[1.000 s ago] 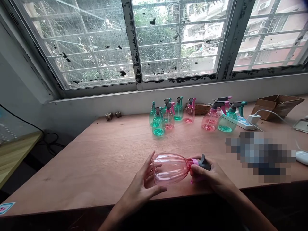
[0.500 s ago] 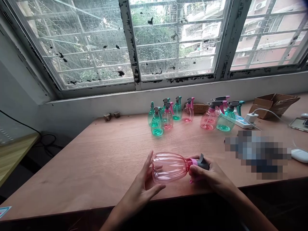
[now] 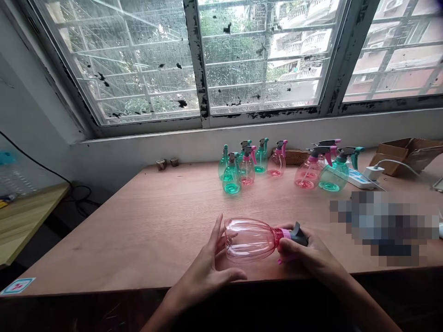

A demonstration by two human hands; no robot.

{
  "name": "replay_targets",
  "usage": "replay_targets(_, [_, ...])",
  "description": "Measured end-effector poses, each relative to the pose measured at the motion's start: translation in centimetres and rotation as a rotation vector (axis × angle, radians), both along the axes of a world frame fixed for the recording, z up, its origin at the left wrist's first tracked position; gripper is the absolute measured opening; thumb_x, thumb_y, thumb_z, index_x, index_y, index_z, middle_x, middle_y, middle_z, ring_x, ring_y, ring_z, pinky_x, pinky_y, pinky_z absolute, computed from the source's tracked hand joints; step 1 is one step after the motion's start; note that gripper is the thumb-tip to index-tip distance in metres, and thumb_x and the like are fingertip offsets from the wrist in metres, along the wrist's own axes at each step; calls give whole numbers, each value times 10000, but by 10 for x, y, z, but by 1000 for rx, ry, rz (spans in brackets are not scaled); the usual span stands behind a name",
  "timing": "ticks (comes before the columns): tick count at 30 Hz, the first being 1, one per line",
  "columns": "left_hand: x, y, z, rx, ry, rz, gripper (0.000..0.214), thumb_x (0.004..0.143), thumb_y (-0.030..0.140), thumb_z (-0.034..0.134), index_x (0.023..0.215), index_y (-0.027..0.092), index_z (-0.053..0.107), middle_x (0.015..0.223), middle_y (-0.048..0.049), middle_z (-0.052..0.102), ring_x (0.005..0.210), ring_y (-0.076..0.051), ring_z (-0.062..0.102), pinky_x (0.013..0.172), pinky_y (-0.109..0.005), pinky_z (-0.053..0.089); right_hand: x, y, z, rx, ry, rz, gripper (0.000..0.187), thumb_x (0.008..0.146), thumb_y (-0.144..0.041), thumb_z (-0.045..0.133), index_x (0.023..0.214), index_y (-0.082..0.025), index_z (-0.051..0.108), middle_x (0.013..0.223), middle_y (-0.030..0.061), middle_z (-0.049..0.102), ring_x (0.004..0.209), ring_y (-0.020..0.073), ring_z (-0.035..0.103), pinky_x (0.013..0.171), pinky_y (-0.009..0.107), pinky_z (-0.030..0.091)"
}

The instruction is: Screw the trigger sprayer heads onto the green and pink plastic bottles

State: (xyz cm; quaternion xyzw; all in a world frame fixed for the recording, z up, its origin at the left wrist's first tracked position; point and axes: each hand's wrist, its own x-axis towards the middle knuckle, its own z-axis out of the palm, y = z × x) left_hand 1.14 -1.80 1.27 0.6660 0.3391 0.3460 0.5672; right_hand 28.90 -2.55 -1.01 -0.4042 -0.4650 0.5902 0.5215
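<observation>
A clear pink spray bottle [image 3: 252, 240] lies on its side near the front edge of the wooden table [image 3: 155, 230], its grey and pink spray head pointing right. My left hand [image 3: 211, 267] cups the bottle's base, fingers curved against it. My right hand [image 3: 308, 258] is wrapped round the spray head [image 3: 297, 234] at the bottle's neck.
Several green and pink spray bottles [image 3: 242, 168] stand at the back of the table, with two larger ones [image 3: 320, 173] to their right. A white power strip [image 3: 360, 179], cardboard boxes [image 3: 404, 154] and a blurred patch [image 3: 384, 223] lie at the right. A second table [image 3: 24, 221] stands on the left.
The view has shifted slightly. Both hands and the pink bottle keep nearly the same pose; the left fingers sit a little lower on the base.
</observation>
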Motion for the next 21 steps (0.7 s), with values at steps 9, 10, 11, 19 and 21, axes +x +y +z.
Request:
replay_targets(9, [-1,1,1,33,21,-16,987,863,219,738,1544,436,58,1641,-50,196,1388,-313,437,1183,-526,313,-2,2,-2,11,39,-41,344,782,-374,832,980,-159,649,694,-4,713,594,156,659,607,292,596])
replay_targets(10, [-1,2,-1,33,19,-16,1031,844,201,754,1538,454,34,1645,-45,181,1383,-316,443,1177,-531,320,-2,2,-1,9,41,-39,350,779,-377,834,982,-158,650,689,-4,712,591,157,659,608,297,599])
replay_targets(11, [-1,2,-1,27,10,-14,1083,820,188,778,1534,462,11,1647,-42,169,1387,-321,435,1174,-531,327,-2,2,-1,7,38,-32,356,777,-378,835,985,-156,651,689,-2,713,590,159,661,609,301,600])
replay_targets(19, [-2,2,-2,3,-37,-14,912,872,240,740,1554,362,147,1578,-86,323,1410,-305,392,1184,-472,336,-2,2,-1,0,14,-21,378,757,-390,846,986,-156,658,693,3,718,584,173,677,613,318,601])
replay_targets(21, [-2,2,-3,58,-11,-4,921,876,205,728,1541,428,130,1592,-55,293,1389,-295,424,1173,-472,354,-2,2,-1,6,18,-22,376,762,-392,841,987,-153,658,694,7,718,582,174,673,611,326,603])
